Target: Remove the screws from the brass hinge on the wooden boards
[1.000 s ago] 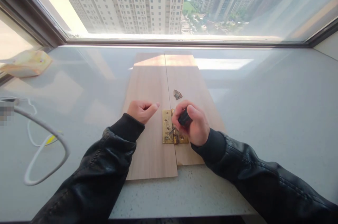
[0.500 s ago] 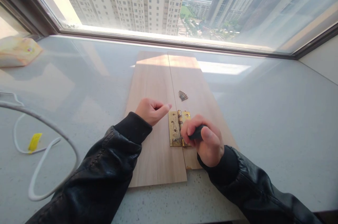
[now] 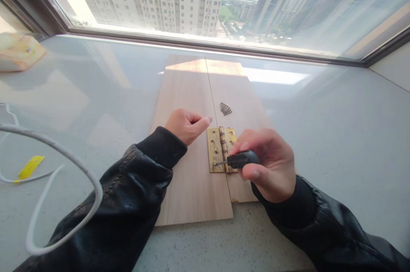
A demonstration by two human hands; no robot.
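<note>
My right hand (image 3: 270, 165) grips a short screwdriver (image 3: 241, 159) with a black handle, fingers above it and thumb below. Its metal tip meets a screw at the lower left corner of a worn brass hinge (image 3: 215, 146). The hinge lies opened flat across the seam of two pale wooden boards, a left board (image 3: 192, 186) and a right board (image 3: 245, 92). My left hand (image 3: 185, 126) is closed on the left board, thumb pointing at the hinge's upper left edge; the inside of its curled fingers is hidden. Several screws (image 3: 226, 109) lie fanned out on the right board.
The boards rest on a pale speckled sill (image 3: 336, 144) below a large window (image 3: 192, 3). A white cable (image 3: 77, 163) with a yellow tag (image 3: 31, 167) loops at the left, passing before my left sleeve. A pale packet (image 3: 21, 52) sits at the far left.
My right hand has shifted right and loosened its fingers around the screwdriver, so more of the handle shows. The tip stays at the same hinge corner. The whole view has shifted slightly.
</note>
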